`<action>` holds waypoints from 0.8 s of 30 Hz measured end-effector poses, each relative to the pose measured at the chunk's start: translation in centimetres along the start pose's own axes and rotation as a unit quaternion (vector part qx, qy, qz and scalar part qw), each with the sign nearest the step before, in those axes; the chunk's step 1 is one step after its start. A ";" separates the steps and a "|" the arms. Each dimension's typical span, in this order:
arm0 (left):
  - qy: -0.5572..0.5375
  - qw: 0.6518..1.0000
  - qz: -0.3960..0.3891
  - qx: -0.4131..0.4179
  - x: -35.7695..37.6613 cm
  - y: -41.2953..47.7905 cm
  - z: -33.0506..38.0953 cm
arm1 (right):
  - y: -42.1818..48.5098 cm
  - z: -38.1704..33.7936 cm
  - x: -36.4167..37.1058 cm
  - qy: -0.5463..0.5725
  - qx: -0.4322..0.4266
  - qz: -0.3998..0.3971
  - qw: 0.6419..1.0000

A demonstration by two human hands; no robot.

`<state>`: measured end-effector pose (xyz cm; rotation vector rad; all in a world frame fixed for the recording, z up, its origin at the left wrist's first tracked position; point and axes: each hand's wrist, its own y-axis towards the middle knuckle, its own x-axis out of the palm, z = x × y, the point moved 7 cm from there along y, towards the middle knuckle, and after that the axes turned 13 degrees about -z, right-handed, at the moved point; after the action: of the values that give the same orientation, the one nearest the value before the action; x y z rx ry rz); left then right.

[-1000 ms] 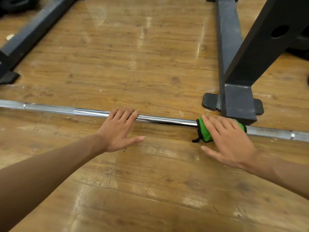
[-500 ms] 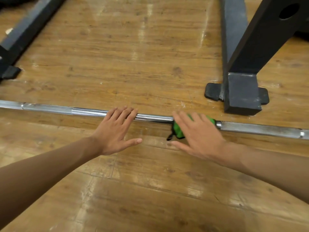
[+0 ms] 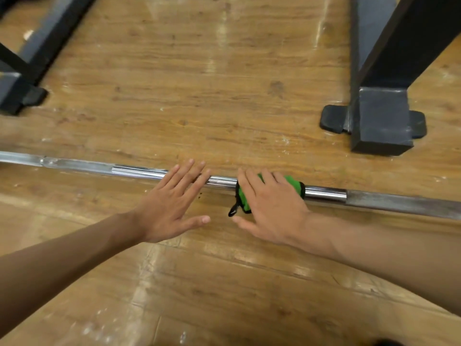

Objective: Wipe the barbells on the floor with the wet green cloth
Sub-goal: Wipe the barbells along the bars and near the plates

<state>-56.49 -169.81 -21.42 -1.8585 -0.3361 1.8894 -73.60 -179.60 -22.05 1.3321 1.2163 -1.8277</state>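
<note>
A long steel barbell lies across the wooden floor from left to right. My left hand lies flat with straight fingers resting on the bar near its middle. Just to its right, my right hand presses the green cloth with black edging down onto the bar, fingers straight over it. Most of the cloth is hidden beneath the palm; a black loop hangs off its left edge.
A dark metal rack foot with rubber pads stands on the floor behind the bar at right, its slanted post rising to the top right. Another dark frame leg runs along the far left. Wooden floor stretches between them.
My right hand has slid the green cloth leftward along the bar, from beside the rack foot to close by my left hand. The left hand has stayed on the bar.
</note>
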 end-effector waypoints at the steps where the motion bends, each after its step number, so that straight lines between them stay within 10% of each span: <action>1: -0.014 1.000 -0.008 0.006 -0.1 -0.3 -0.1 | -0.4 0.0 -0.1 0.001 -0.016 0.002 1.000; 24: -0.027 0.998 0.021 0.046 1.3 -3.9 4.2 | -7.2 -1.2 2.2 -0.039 -0.051 -0.008 0.998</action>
<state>-60.05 -165.20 -20.40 -1.7697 -0.2264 1.9528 -79.86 -175.35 -21.79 1.1865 1.2644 -1.7872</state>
